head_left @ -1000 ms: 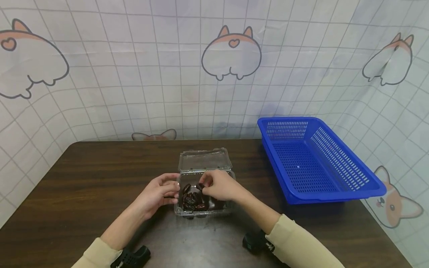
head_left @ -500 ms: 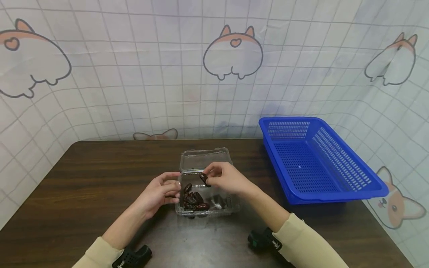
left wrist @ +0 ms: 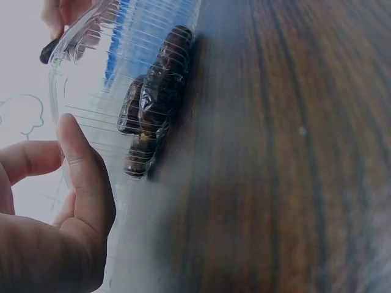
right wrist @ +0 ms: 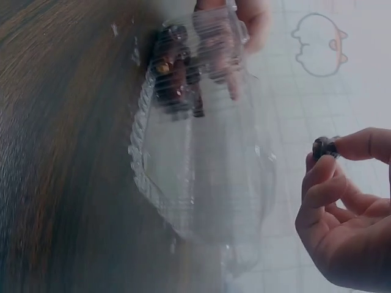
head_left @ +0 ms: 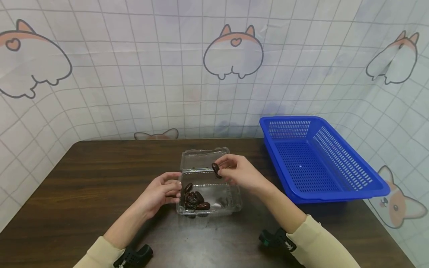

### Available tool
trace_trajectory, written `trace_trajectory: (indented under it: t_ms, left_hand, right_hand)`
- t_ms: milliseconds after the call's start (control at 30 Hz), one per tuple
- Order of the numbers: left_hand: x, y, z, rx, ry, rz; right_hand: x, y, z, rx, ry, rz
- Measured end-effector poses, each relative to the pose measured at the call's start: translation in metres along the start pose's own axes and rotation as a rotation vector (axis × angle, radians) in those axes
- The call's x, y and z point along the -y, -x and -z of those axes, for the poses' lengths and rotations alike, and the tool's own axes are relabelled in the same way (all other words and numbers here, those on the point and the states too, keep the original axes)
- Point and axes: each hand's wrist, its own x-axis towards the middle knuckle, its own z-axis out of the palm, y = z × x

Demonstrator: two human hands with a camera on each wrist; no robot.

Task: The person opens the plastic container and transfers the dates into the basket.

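A clear plastic clamshell box (head_left: 214, 190) lies on the table with its lid (head_left: 201, 159) folded back. Several dark, wrinkled dates (head_left: 194, 199) are gathered in its left part. My left hand (head_left: 161, 191) grips the box's left rim; in the left wrist view its thumb (left wrist: 85, 165) lies along the wall. Above the box's right rear part, my right hand (head_left: 241, 173) pinches a single date (head_left: 216, 170) between thumb and fingertips. That date (right wrist: 325, 146) is clear of the box in the right wrist view.
A blue perforated plastic basket (head_left: 318, 163) stands to the right, with nothing seen in it. The dark wooden table (head_left: 100, 175) meets a white patterned cloth (head_left: 151, 74) at the back and sides.
My right hand has lifted a date out of the box and moved up and to the right with it. The left hand has stayed at the box's left rim.
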Motion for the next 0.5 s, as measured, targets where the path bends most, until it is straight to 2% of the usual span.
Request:
trace_trajectory:
  t_ms: [500]
  left_hand:
    - [-0.002, 0.002, 0.003, 0.02, -0.005, 0.02]
  right_hand:
    - [0.004, 0.031, 0.047, -0.133, 0.032, 0.0]
